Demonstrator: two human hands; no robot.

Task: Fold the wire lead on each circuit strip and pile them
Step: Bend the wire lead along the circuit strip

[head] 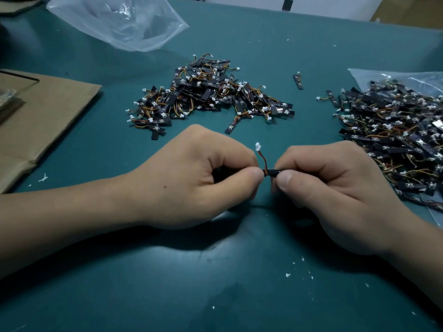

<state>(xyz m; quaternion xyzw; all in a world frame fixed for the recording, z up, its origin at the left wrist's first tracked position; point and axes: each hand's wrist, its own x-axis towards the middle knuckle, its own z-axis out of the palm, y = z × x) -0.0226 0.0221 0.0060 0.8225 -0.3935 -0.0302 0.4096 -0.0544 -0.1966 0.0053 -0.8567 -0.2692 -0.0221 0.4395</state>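
A green worktop [143, 283] fills the view, with flattened cardboard [43, 111] at the far left and a clear plastic bag [119, 22] lying at the far side. On the right a second bag [407, 80] spills a big heap of strips [395, 144], probably the ones yet to be done. In the far middle sits the pile of strips [206, 94], likely the finished ones.

Near the middle, both hands meet over the worktop. The left hand [191, 178] and the right hand [330, 188] each have their grip pinched shut on one circuit strip [272, 172], thumb and forefinger clamped at either end. The strip's long axis runs left to right between the two grips, so neither hand is nearer. Its wire lead [263, 160] rises from the left end, just beside the left fingertips, curving up and away to a white plug [258, 146]. The fold looks not yet made; the left hand seems best placed to press the lead down.
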